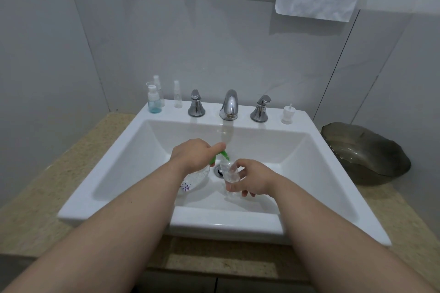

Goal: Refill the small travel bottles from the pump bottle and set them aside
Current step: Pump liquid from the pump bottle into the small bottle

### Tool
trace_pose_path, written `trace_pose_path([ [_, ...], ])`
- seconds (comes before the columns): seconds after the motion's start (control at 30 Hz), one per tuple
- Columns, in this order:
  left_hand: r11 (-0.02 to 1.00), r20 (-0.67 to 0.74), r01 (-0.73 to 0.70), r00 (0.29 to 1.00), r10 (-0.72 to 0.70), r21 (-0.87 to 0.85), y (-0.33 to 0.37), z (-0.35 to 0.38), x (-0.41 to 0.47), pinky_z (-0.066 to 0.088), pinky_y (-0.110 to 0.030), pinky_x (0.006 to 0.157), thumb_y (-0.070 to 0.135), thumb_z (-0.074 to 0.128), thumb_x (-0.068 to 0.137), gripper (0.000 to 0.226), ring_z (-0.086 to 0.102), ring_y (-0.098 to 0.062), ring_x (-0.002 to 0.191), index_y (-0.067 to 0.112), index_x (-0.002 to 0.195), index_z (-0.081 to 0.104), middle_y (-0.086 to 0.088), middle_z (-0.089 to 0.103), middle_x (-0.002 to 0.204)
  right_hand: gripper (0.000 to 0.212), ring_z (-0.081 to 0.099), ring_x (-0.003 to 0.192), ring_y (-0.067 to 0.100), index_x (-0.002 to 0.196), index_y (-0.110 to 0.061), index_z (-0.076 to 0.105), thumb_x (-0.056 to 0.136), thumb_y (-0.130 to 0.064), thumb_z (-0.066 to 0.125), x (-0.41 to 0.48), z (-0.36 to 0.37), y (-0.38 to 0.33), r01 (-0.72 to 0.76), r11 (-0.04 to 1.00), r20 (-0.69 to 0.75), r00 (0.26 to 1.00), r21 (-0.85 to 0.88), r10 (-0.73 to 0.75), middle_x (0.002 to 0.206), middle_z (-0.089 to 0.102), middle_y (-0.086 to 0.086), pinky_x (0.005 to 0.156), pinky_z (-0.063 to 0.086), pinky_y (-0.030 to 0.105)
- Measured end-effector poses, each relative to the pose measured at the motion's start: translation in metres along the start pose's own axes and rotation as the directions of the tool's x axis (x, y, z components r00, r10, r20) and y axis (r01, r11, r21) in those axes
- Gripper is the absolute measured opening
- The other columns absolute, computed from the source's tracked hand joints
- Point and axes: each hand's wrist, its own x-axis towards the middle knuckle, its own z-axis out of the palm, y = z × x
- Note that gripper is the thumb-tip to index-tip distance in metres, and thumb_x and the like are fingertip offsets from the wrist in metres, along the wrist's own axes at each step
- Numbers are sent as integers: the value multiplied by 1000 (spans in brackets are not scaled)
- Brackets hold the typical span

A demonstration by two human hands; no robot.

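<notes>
Dim, cool, soft light; edges bend outward

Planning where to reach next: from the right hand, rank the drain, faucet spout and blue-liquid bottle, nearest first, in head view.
1. Drain, in the sink just left of the right hand.
2. Faucet spout, centre back of the sink.
3. Blue-liquid bottle, back left corner.

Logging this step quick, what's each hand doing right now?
Left hand: grips the pump bottle.
Right hand: holds a small travel bottle.

Pump bottle (194, 179) label (purple script) unreadable
</notes>
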Motion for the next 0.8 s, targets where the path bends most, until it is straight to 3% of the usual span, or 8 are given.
trace_pose_path([
  [0.3,1000,-3,-9,1000,9,-11,0,0,2,39,-32,65,61,40,91,60,62,-19,71,18,64,73,2,69,71,46,63,56,12,119,-20,58,83,-23,86,-2,-1,-2,10,1000,-2,1000,6,-10,104,73,-2,48,44,23],
  [0.63,999,-30,-21,999,22,37,1,-1,1,36,-31,63,51,40,89,51,59,-21,71,17,69,73,3,59,62,48,64,57,12,121,-21,59,82,-25,87,-1,0,-1,0,1000,9,1000,-21,0,105,73,-2,49,45,24],
  [0.8,999,-22,-30,999,30,20,1,-1,-2,40,-34,72,69,33,96,69,62,-17,75,20,67,72,6,63,67,49,64,58,13,122,-21,58,83,-27,87,-1,-1,-2,4,1000,6,1000,-14,-4,107,73,1,50,46,24],
])
